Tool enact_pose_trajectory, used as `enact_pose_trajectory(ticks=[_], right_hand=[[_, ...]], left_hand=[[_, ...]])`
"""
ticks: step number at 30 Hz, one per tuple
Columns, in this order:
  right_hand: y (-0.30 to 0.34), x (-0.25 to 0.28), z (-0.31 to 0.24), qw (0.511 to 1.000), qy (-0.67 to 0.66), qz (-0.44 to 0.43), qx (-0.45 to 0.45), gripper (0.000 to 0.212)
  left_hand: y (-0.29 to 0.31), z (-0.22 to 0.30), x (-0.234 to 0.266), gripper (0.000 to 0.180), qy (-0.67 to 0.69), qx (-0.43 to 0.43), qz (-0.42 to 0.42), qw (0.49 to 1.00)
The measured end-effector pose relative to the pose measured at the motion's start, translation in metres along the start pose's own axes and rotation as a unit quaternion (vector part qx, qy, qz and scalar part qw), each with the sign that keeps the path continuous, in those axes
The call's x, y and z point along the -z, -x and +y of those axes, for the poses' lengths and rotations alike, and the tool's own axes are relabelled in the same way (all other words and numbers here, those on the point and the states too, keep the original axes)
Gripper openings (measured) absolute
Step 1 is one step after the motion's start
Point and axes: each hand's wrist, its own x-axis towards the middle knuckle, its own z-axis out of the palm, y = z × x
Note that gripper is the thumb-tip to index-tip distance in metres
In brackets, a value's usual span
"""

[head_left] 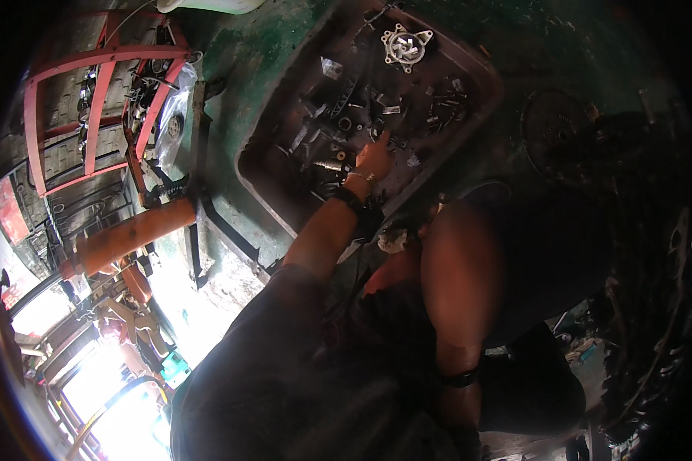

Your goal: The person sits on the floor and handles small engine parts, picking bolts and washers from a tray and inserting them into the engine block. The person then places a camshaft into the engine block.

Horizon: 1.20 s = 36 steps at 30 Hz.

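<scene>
My left hand [374,161] reaches into a large dark tray [263,178]. Its index finger stretches out over small metal parts, the other fingers look partly curled, and I see nothing held. Close to its wrist lies a shiny cylindrical metal part [328,164]. Past the fingertip is a small bright metal block [391,110]. A silvery metal housing with vanes [404,48] sits at the tray's far end. Beside a bare, blurred knee [464,269] is a pale, lumpy piece [393,240]; my right hand seems to be there, largely hidden, so its fingers cannot be made out.
Several small bolts [447,104] lie along the tray's right side. To the left stand a red metal frame [108,55] and an orange cylinder [134,237] beside dark metal bars [231,237]. A dark round disc [550,127] and shadowed machinery [653,261] are at right.
</scene>
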Motion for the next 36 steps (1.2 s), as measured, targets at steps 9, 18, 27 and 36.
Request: enact_pose_trajectory(ticks=[9, 18, 27, 36], right_hand=[[0.002, -0.001, -0.005, 0.999, 0.020, 0.010, -0.035, 0.025], [-0.001, 0.000, 0.001, 1.000, -0.011, -0.007, -0.019, 0.024], [-0.001, 0.002, 0.004, 0.999, 0.000, -0.018, 0.037, 0.023], [-0.007, 0.008, 0.011, 0.993, -0.063, -0.012, 0.100, 0.022]], left_hand=[[0.006, -0.017, -0.009, 0.058, -0.035, -0.029, -0.029, 0.999], [0.011, -0.018, -0.017, 0.048, -0.038, 0.002, -0.024, 0.999], [0.054, 0.006, -0.010, 0.065, 0.028, -0.012, -0.069, 0.997], [0.051, -0.008, -0.014, 0.069, 0.000, 0.006, -0.086, 0.996]])
